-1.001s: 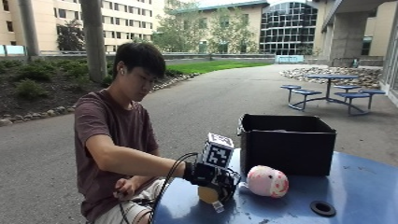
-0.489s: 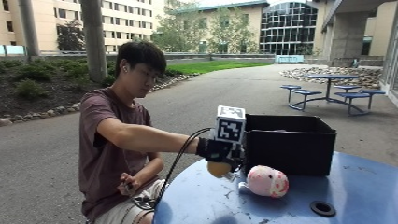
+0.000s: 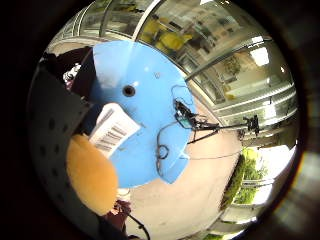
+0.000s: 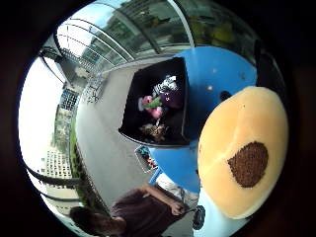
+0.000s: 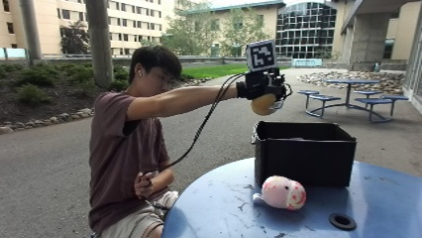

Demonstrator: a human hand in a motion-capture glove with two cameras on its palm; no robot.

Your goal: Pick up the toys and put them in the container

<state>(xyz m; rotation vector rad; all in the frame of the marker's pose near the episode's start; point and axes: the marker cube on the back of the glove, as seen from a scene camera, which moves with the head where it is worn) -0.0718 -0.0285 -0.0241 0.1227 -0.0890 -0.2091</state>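
An outdoor paved plaza with buildings, trees and picnic benches lies behind a round blue table [image 5: 224, 208], at which a person sits. From the outside view, the black-gloved right hand [image 5: 262, 89] is raised on an outstretched arm, above the near left corner of the open black box-shaped container [image 5: 304, 153], which stands on the table toward twelve o'clock. The hand's fingers are curled around a round tan plush toy with a brown patch [image 5: 264, 104], which hangs clear of the container's rim. In the thumb side palm view the tan toy [image 4: 242, 153] fills much of the picture, and the container [image 4: 158, 106] lies below, with several soft toys already inside, among them a pink and green one [image 4: 152, 104] and a black-and-white striped one [image 4: 167, 85]. A white barcode tag [image 3: 112, 131] shows beside the toy in the little finger side view. A pink and white spotted plush toy [image 5: 284, 193] lies on the table just in front of the container, at about six o'clock from it. A small dark hole [image 5: 342, 221] sits in the tabletop, at about four o'clock from that toy.
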